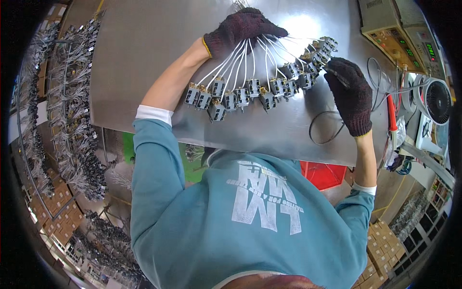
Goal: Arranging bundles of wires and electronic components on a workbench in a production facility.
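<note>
My left hand [243, 30], in a dark knitted glove, is closed around a bundle of white wires [246, 57] at the far middle of the metal table. From its grip the wires fan out toward me and to the right. Each visible wire leads to a small grey block-shaped electrical part [229, 101] with dark slots and brass-coloured bits. The blocks lie on the table in a curved row. Beside the right end of that row is my right hand [350, 94], also gloved, its fingers curled together. Whatever it may hold is too dark to make out.
A bench instrument [392, 45] with lit displays stands at the far right, near a fan [438, 101] and a red handle [392, 113]. A thin cable [312, 131] loops on the table. Racks of wire bundles [72, 111] hang at left; a red bin [323, 175] sits below the near edge.
</note>
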`<state>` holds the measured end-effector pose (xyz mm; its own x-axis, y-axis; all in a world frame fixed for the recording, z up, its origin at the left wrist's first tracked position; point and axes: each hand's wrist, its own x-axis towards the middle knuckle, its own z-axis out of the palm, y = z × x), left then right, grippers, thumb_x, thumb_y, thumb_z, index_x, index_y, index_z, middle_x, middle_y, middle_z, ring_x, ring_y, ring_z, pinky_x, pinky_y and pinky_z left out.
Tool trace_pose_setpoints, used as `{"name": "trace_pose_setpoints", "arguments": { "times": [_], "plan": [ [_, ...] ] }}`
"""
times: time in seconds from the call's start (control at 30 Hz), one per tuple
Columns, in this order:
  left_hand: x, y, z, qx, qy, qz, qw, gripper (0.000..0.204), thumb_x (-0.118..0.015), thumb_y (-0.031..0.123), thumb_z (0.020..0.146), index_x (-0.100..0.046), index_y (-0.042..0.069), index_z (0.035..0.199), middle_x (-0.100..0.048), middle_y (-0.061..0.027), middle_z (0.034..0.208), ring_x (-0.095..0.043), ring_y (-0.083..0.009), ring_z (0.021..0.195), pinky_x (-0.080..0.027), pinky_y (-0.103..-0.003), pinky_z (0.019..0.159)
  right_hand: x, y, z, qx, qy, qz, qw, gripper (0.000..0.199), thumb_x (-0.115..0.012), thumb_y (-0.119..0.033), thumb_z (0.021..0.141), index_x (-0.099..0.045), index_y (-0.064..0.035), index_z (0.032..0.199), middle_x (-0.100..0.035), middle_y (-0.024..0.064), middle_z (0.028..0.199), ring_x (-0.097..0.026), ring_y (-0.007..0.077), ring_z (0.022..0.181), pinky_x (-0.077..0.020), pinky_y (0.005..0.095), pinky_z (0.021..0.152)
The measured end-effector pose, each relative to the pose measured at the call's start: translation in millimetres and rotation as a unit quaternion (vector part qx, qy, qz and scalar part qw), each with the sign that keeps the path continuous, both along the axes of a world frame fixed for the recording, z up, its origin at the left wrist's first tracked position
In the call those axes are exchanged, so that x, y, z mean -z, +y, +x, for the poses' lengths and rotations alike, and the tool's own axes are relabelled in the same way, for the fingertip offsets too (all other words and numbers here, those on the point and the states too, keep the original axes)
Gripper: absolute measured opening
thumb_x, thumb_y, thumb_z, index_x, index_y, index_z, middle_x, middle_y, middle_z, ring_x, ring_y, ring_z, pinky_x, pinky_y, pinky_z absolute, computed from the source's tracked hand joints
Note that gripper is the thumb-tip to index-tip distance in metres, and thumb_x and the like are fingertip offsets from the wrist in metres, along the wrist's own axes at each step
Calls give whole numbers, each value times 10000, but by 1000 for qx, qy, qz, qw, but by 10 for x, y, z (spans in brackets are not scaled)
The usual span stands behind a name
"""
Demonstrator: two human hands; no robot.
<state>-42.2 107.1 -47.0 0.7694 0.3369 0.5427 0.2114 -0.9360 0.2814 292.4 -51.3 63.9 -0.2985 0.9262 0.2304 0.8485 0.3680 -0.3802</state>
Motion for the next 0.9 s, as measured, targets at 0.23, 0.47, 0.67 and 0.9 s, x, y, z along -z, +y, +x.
{"name": "trace_pose_setpoints", "arguments": {
  "times": [0.23, 0.47, 0.67, 0.9],
  "plan": [
    [54, 72, -1, -21, 56, -2, 998, 711, -619, 80, 901, -575, 314, 1571, -713, 34, 1433, -705, -260, 1059, -527, -404, 1078, -49, 64, -27, -36, -15, 18, 999, 320, -810, -36, 937, -778, -126, 1242, -774, 116, 1253, -765, 268, 1121, -618, 360, 931],
    [14, 58, 25, -41, 96, -2, 995, 668, -607, 125, 934, -574, 308, 1575, -731, 5, 1398, -722, -250, 1136, -503, -410, 1121, -102, -106, -130, 82, 134, -144, 977, 261, -779, -107, 1018, -745, 4, 1251, -771, 89, 1288, -755, 138, 1097, -624, 306, 942],
    [68, 124, 70, -50, 137, 7, 989, 561, -539, 184, 1007, -599, 238, 1563, -761, -31, 1357, -716, -232, 1225, -484, -399, 1134, -81, -154, -276, 53, 52, -21, 997, 252, -810, -94, 971, -763, -75, 1218, -786, 101, 1205, -788, 210, 1033, -626, 330, 885],
    [45, 107, 41, -37, 92, 1, 995, 548, -527, 164, 1014, -601, 204, 1556, -779, -41, 1307, -730, -234, 1192, -509, -412, 1087, -101, -21, -172, -28, -45, 50, 997, 286, -838, -98, 913, -784, -146, 1190, -769, 104, 1225, -777, 306, 1018, -624, 370, 843]
  ]
}}
